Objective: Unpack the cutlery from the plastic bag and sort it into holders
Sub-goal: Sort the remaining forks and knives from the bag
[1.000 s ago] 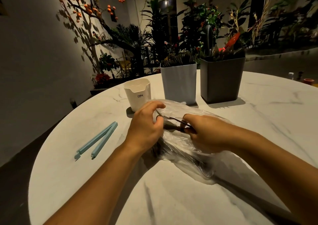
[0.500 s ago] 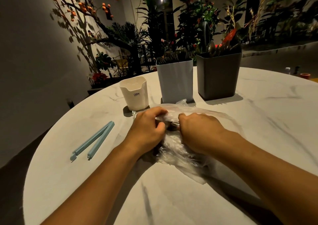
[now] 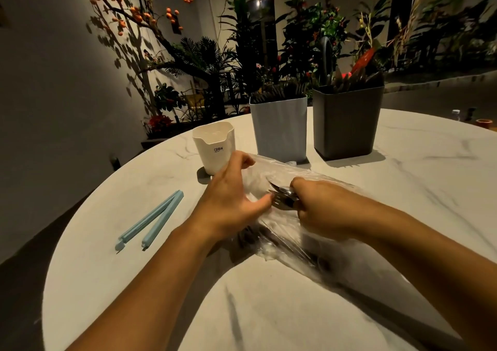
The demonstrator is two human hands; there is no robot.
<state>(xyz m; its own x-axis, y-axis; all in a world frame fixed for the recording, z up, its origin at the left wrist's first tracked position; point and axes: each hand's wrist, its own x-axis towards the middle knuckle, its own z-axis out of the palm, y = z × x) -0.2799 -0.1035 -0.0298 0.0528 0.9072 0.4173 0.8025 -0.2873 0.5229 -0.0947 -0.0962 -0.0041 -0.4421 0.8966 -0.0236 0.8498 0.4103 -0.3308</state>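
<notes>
While the left hand (image 3: pixel 231 194) is pinching the crinkled clear plastic bag (image 3: pixel 271 232) open at centre frame, the right hand (image 3: pixel 320 208) is gripping a bunch of metal cutlery (image 3: pixel 282 197). That grip is likely for drawing it out.

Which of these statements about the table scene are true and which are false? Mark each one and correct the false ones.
1. The right hand grips a bundle of cutlery at the plastic bag mouth. True.
2. The blue bag clip lies right of the bag. False: it lies to the left.
3. The left hand holds the bag's plastic. True.
4. The white cup marked CRBW lies tipped over. False: it stands upright.
5. The grey holder stands empty. False: utensils stick out of it.
</notes>
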